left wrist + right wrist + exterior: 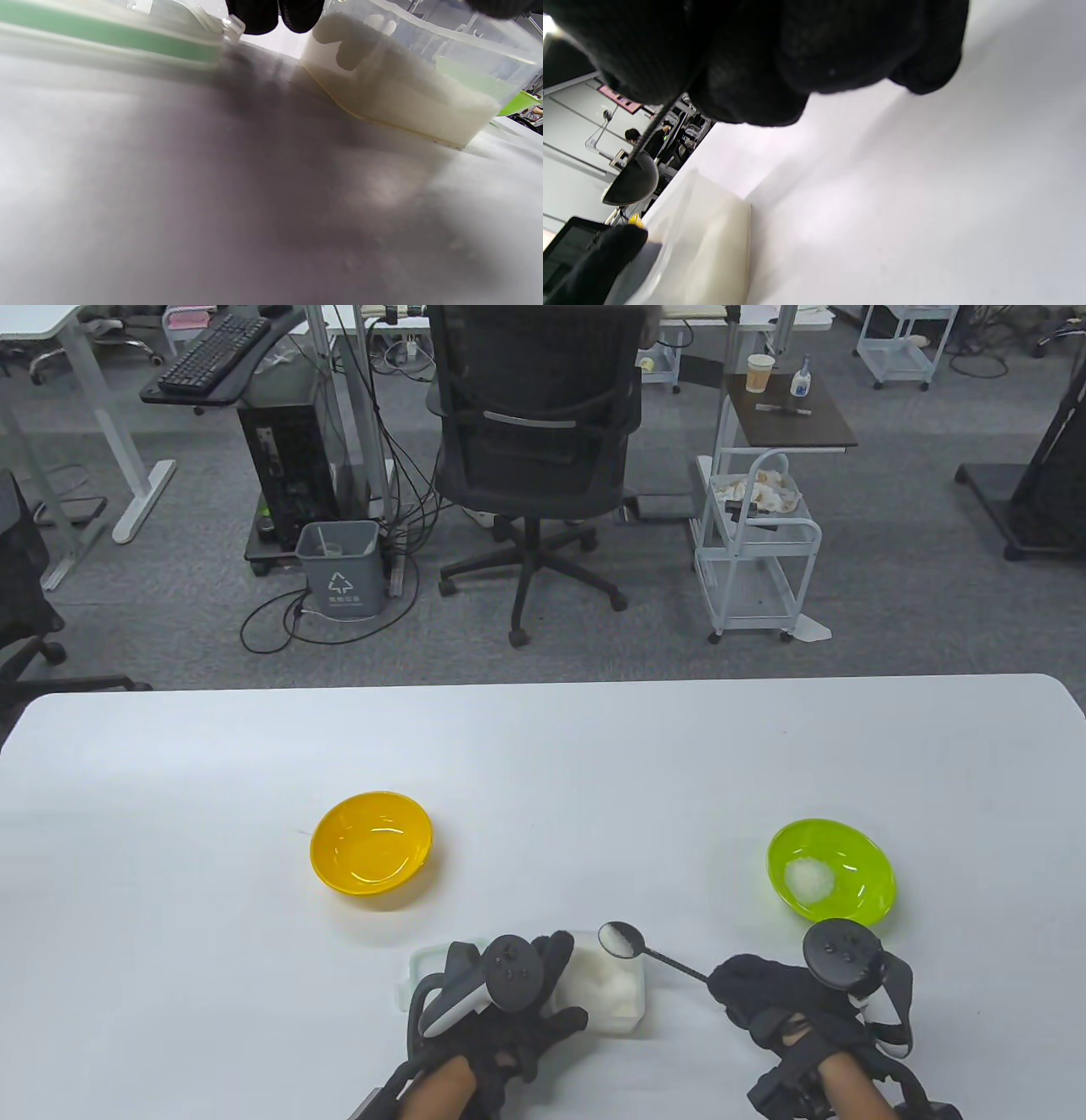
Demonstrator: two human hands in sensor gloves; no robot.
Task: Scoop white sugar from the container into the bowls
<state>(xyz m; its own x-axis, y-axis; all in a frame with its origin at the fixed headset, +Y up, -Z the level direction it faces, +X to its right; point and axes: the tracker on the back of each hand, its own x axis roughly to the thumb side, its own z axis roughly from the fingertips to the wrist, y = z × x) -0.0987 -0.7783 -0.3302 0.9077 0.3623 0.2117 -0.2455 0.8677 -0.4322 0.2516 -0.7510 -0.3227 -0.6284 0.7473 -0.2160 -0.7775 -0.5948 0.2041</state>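
Grey bin [338, 568] with recycling symbol, writing unreadable, container [607, 984] unlabelled

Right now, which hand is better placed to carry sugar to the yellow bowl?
Right. The right hand holds the spoon, its loaded bowl over the sugar container. The left hand steadies that container. The yellow bowl looks empty.

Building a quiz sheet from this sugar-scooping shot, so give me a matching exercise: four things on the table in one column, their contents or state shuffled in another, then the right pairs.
Things:
1. yellow bowl
2. green bowl
3. spoon
4. sugar container

States:
A. held by the right hand, above the container
B. holds a small mound of sugar
C. no sugar in it
D. steadied by the left hand

Pairs: 1-C, 2-B, 3-A, 4-D
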